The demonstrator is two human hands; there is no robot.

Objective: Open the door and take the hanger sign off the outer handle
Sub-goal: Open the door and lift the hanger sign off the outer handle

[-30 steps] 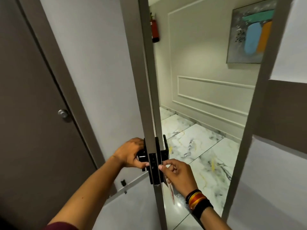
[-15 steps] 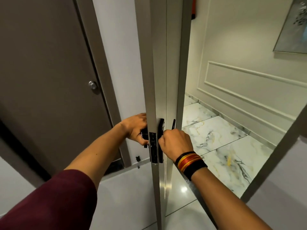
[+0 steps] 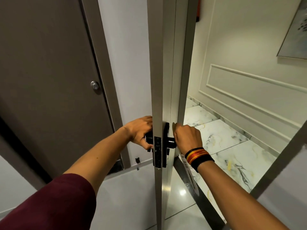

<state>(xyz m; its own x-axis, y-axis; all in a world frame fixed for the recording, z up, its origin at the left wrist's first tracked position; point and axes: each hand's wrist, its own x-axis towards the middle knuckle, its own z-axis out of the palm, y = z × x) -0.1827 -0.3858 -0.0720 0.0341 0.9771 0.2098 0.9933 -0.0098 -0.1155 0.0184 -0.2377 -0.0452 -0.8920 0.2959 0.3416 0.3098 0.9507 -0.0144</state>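
Observation:
The pale door (image 3: 162,80) stands open, and I see it edge-on with its black lock plate in the middle. My left hand (image 3: 139,130) is closed around the black inner handle (image 3: 149,138) on the room side. On the corridor side my right hand (image 3: 187,136) is a closed fist just beyond the stub of the outer handle (image 3: 171,144). The white hanger sign (image 3: 191,178) hangs down beneath that wrist; its top is hidden behind the hand, which appears to grip it.
A brown door with a silver knob (image 3: 95,85) stands close on the left. Through the opening lie a marble corridor floor (image 3: 224,146), a panelled wall and a framed painting (image 3: 295,30). The door frame (image 3: 279,163) slants along the right.
My view has drawn closer to the door's edge. My right hand went from pinching at the lock plate to a closed fist past the outer handle. My left hand kept its grip.

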